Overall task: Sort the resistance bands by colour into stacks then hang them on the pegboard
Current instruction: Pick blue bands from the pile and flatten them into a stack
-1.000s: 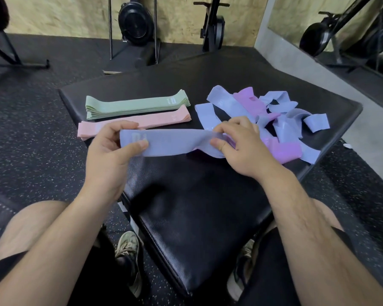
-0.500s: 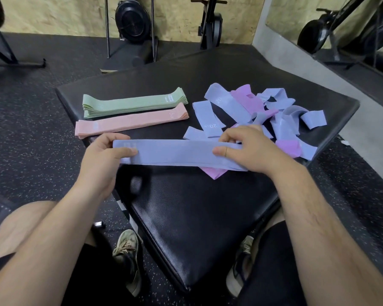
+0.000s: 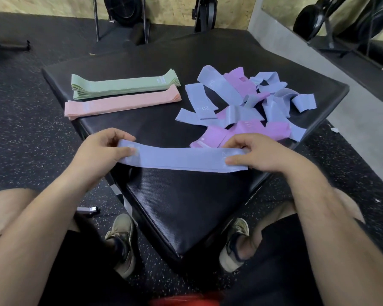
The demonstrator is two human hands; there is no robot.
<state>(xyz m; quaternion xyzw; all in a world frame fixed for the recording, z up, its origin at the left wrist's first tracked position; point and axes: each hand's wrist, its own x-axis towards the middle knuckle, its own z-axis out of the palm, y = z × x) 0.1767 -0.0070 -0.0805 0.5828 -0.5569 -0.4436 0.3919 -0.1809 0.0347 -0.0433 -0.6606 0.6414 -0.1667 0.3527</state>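
Two sorted stacks (image 3: pixel 122 87); tangled heap (image 3: pixel 237 111) beside held blue band (image 3: pixel 181 159).

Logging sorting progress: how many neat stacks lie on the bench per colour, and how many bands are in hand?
Green stack: 1
Pink stack: 1
Blue stack: 0
Purple stack: 0
Total stacks: 2
Held: 1 blue band, pinched by left hand and right hand. Mixed blue and purple heap: uncounted.

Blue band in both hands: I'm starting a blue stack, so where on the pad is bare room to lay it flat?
Bare pad lies between the pink stack and the blue band, left of the loose pile; also the near corner below the band. Crowded on the right, where the pile spreads toward the edge.
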